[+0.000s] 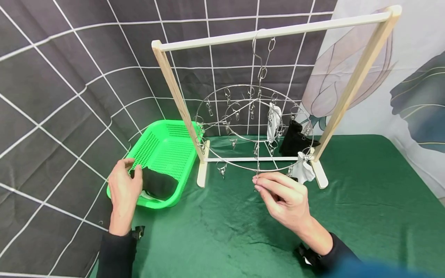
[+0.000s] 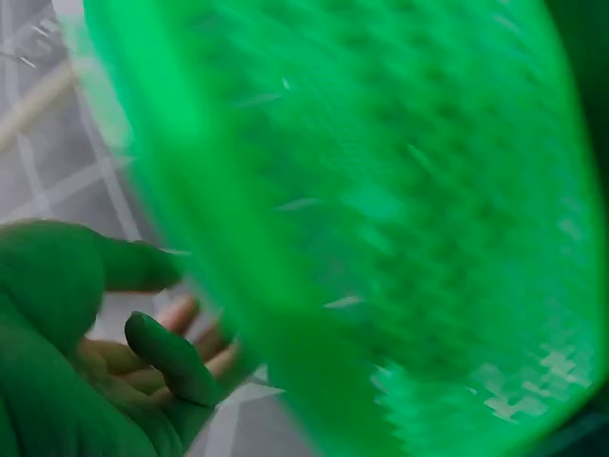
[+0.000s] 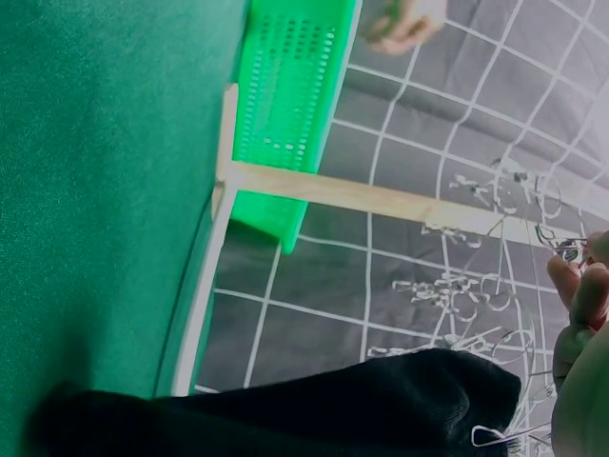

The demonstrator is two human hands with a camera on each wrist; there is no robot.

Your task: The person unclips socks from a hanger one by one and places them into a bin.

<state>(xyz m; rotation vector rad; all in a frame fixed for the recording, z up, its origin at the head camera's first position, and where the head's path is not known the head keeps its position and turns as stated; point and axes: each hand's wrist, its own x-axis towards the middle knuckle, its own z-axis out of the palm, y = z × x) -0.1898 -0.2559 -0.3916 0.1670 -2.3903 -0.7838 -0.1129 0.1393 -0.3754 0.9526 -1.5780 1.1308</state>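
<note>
My right hand [image 1: 286, 197] pinches a metal clip [image 1: 256, 184] at the front of a round wire drying hanger [image 1: 240, 169]; in the right wrist view, its fingers [image 3: 592, 286] are at the clip. At the left edge of a green plastic basket [image 1: 189, 166], my left hand [image 1: 125, 187] is raised with loosely bent fingers and holds nothing. Beside it in the basket is a bundled black cloth [image 1: 160, 184], with a bit of white beneath. From the hanger hang a black sock-like cloth [image 1: 292, 143] and two small white cloths, one inside [image 1: 274, 121] and one at front right [image 1: 303, 170].
A wooden stand [image 1: 215, 43] carries the hanger by a hook [image 1: 258, 58] on its top bar. Several bare clips [image 1: 222, 170] dangle from the rings. Under everything lies a green tablecloth [image 1: 215, 231], and a dark gridded curtain [image 1: 69, 96] rises behind.
</note>
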